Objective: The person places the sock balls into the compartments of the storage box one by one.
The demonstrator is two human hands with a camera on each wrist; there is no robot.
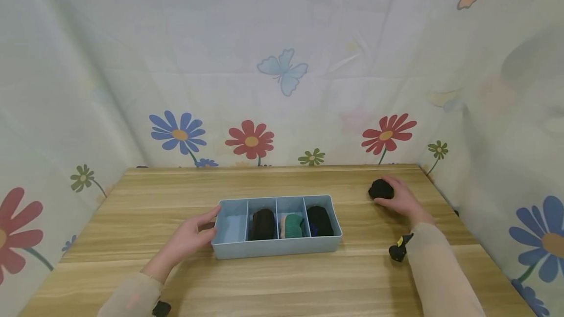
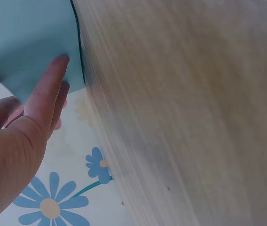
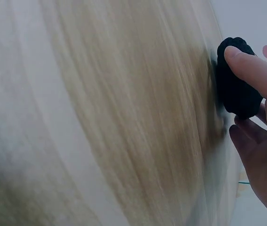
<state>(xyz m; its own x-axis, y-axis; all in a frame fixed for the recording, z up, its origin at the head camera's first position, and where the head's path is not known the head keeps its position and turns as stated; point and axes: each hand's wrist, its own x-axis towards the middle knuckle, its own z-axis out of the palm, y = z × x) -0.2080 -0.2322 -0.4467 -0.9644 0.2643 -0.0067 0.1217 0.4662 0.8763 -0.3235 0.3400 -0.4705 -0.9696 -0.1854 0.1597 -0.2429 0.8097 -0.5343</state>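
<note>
A light blue box point(image 1: 277, 247) with several compartments stands mid-table. Its leftmost compartment point(image 1: 232, 223) is empty; the others hold a dark brown roll point(image 1: 263, 224), a green and pink roll point(image 1: 293, 226) and a black roll with some blue point(image 1: 319, 221), all like rolled socks. My left hand point(image 1: 193, 235) touches the box's left end, and in the left wrist view its fingers point(image 2: 49, 92) lie extended against that wall. At the table's far right, my right hand point(image 1: 400, 200) grips a black rolled-up sock point(image 1: 381, 190), thumb on one face, close to the tabletop.
The wooden table point(image 1: 282, 287) ends at a flower-printed curtain point(image 1: 282, 111) behind, with more curtain at both sides. A small black object with a yellow mark point(image 1: 398, 251) is by the right wrist, and another black piece point(image 1: 161, 308) by the left sleeve.
</note>
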